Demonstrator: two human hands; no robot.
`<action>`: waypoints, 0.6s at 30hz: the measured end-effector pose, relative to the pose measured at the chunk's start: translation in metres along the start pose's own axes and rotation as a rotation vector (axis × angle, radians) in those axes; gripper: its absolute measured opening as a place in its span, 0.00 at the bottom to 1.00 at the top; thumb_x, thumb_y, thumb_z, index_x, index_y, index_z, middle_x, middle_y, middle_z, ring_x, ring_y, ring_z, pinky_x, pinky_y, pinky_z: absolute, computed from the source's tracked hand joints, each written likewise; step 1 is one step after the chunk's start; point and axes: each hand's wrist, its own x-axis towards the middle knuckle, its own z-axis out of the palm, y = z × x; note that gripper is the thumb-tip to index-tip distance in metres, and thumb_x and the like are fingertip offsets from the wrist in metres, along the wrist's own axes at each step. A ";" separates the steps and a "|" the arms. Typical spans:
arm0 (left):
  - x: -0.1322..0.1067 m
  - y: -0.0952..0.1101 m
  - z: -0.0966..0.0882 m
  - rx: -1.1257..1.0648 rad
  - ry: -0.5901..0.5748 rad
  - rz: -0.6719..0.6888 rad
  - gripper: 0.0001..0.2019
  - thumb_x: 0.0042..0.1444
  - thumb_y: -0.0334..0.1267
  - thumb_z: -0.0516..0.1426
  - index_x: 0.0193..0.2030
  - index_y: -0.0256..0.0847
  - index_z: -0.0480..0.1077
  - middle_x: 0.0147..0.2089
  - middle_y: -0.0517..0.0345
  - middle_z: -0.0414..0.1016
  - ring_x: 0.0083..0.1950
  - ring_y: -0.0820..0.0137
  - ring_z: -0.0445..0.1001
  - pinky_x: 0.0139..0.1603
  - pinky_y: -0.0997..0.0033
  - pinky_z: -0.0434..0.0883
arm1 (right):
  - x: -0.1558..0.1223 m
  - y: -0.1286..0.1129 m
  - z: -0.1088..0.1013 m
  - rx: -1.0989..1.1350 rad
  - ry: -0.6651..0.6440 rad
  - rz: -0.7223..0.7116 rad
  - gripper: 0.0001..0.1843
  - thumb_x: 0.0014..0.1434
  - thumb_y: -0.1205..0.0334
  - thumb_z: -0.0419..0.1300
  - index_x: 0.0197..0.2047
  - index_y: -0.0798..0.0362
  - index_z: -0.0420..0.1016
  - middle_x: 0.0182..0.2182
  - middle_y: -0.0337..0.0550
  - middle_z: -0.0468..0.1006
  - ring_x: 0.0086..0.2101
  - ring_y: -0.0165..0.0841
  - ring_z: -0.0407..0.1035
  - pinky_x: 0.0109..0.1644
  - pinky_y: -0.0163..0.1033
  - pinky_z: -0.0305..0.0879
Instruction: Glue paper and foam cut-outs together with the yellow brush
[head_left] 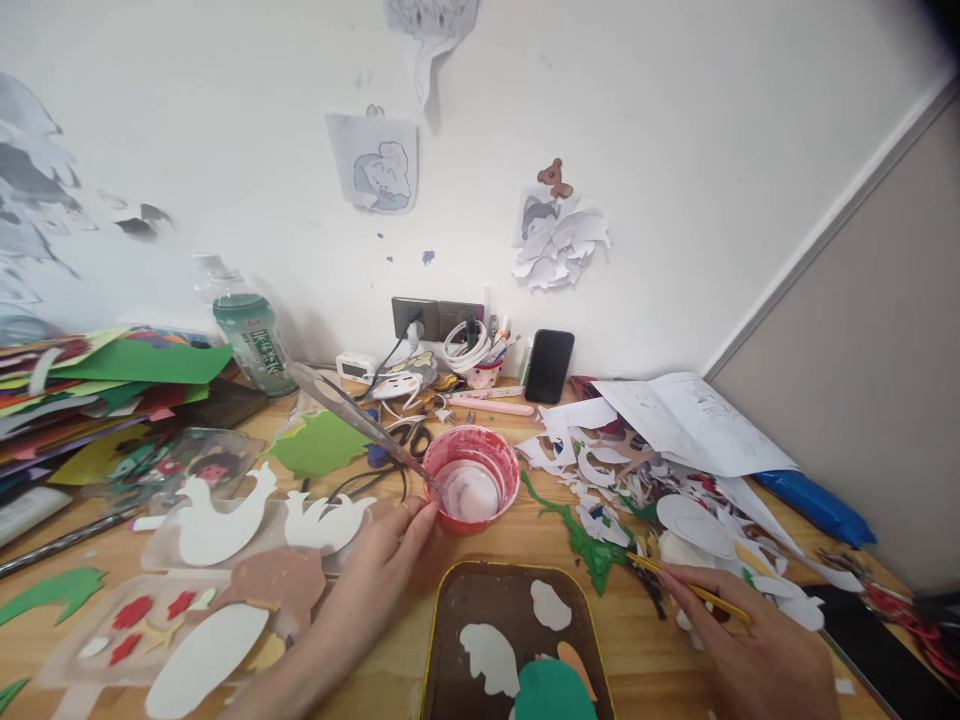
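My left hand (386,555) rests on the wooden desk beside a red cup (471,478) of white glue, its fingers pinched on the lower end of a long clear plastic strip (352,415) that slants up to the left. My right hand (750,640) is closed round a thin yellow brush (686,585), whose tip points left toward a green paper cut-out (585,535). Below the cup sits a dark tray with a yellow rim (442,600) holding white and green paper shapes.
White bird cut-outs (225,520) and coloured paper scraps lie at left, with a stack of coloured sheets (97,385) and a green bottle (251,340) behind. White paper scraps (675,500), a phone (549,365) and scissors (409,435) crowd the back and right.
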 end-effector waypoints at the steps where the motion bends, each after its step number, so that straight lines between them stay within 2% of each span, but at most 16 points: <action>1: 0.000 0.000 0.000 0.006 0.003 0.002 0.19 0.59 0.51 0.43 0.27 0.40 0.61 0.27 0.59 0.63 0.31 0.68 0.62 0.32 0.72 0.59 | 0.000 -0.001 0.000 -0.004 0.005 0.008 0.13 0.52 0.45 0.55 0.31 0.42 0.75 0.29 0.30 0.78 0.29 0.32 0.73 0.33 0.34 0.69; 7: -0.001 -0.001 0.000 0.005 0.002 0.006 0.18 0.59 0.51 0.43 0.27 0.40 0.61 0.27 0.59 0.63 0.31 0.68 0.62 0.33 0.72 0.59 | -0.002 0.002 0.002 -0.016 -0.013 0.030 0.13 0.52 0.44 0.55 0.31 0.41 0.75 0.30 0.28 0.78 0.30 0.31 0.73 0.34 0.33 0.68; 18: 0.000 0.001 0.000 -0.007 -0.010 -0.012 0.19 0.59 0.52 0.42 0.27 0.40 0.59 0.27 0.60 0.62 0.31 0.68 0.62 0.33 0.71 0.58 | -0.003 0.003 0.003 -0.003 -0.045 0.087 0.14 0.51 0.43 0.56 0.32 0.41 0.75 0.32 0.29 0.78 0.33 0.32 0.72 0.37 0.32 0.67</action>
